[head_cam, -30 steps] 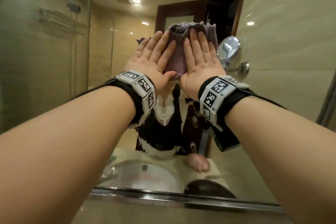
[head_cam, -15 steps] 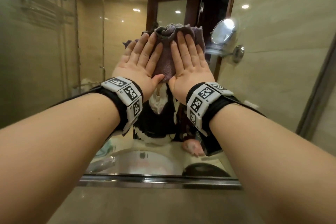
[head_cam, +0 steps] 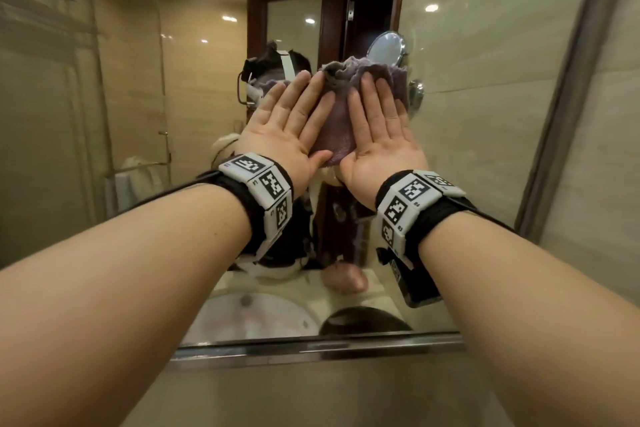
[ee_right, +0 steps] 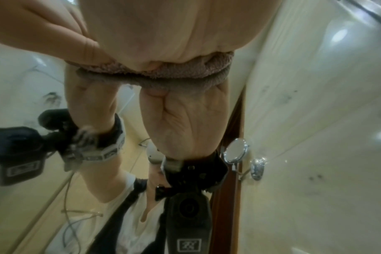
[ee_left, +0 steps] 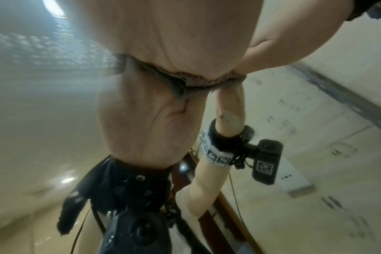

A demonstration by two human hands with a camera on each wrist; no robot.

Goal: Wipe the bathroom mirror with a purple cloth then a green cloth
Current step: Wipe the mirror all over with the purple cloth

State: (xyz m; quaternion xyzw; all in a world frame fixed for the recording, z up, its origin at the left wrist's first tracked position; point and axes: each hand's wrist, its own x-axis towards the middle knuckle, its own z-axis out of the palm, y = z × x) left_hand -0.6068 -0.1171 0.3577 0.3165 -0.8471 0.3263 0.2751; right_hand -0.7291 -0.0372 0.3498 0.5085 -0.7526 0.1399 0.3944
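The fingers of both hands are straight and a little spread, and they press flat on the cloth; no finger curls around it.

The mirror is the biggest thing here. It fills most of the head view, and a metal strip runs along its lower edge. In the glass one sees beige tiled walls, ceiling lights, a dark wooden door frame, a white basin at the bottom and the person with the head camera.

The left hand and the right hand lie side by side in the middle of the mirror, palms toward the glass, thumbs near each other. Each wrist has a black band with white marker tiles.

The cloth is purple and bunched. It sits between the two palms and the glass, its wrinkled top edge standing out above the fingertips. In the left wrist view the cloth shows as a thin fuzzy line squeezed between the left hand and its reflection. The right wrist view shows the same: the cloth under the right hand, flat on the glass.

A small round shaving mirror on a chrome arm appears in the reflection, just above and right of the cloth.
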